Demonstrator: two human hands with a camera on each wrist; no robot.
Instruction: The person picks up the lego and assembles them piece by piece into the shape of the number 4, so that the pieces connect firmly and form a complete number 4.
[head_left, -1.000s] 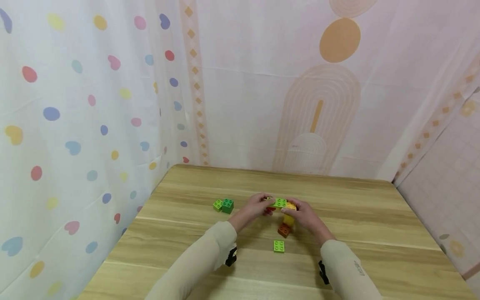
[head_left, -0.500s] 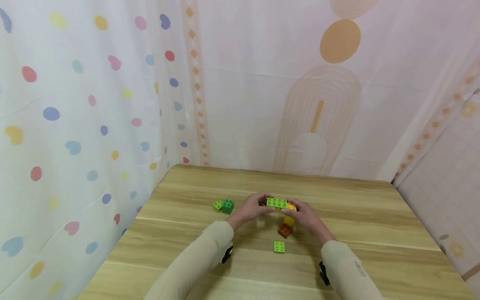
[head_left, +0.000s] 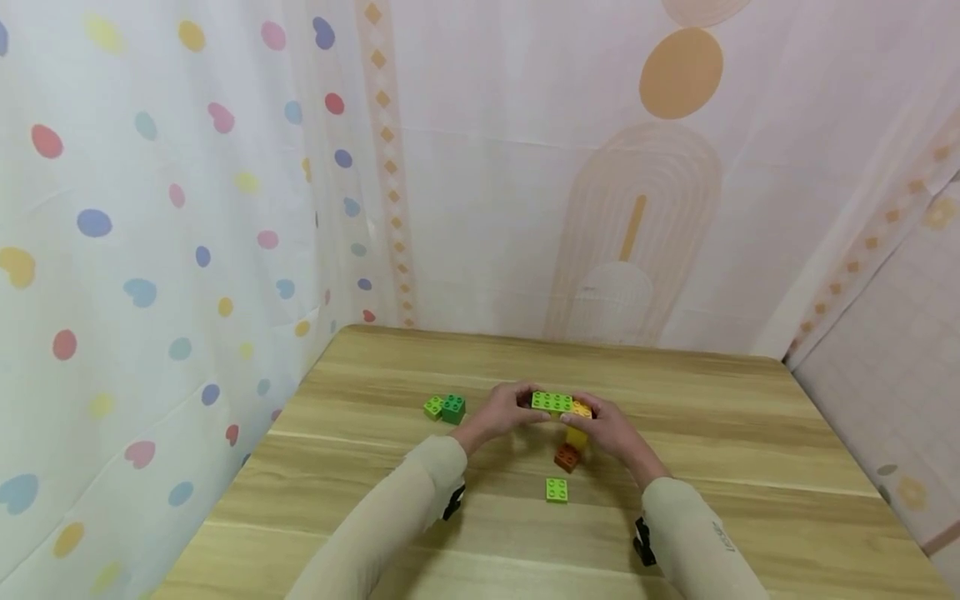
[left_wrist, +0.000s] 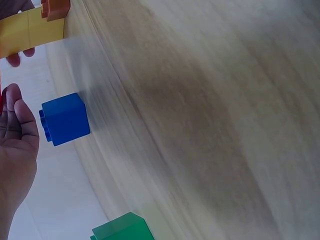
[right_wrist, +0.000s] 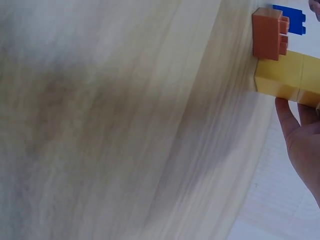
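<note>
Near the middle of the table (head_left: pixel 487 550), the long lime brick (head_left: pixel 551 402) lay just beside the top of the yellow stack (head_left: pixel 577 437). My left hand (head_left: pixel 504 414) had slipped off its studs, so all 8 showed; I judged the brick nearly settled. That hand pinched its left end between thumb and fingers, while my right hand (head_left: pixel 611 427) pinched the yellow stack's top. 1 brown brick (head_left: pixel 567 457) sat by the stack's foot, and 1 blue brick (left_wrist: pixel 65 120) stood nearby. I saw no containers.
</note>
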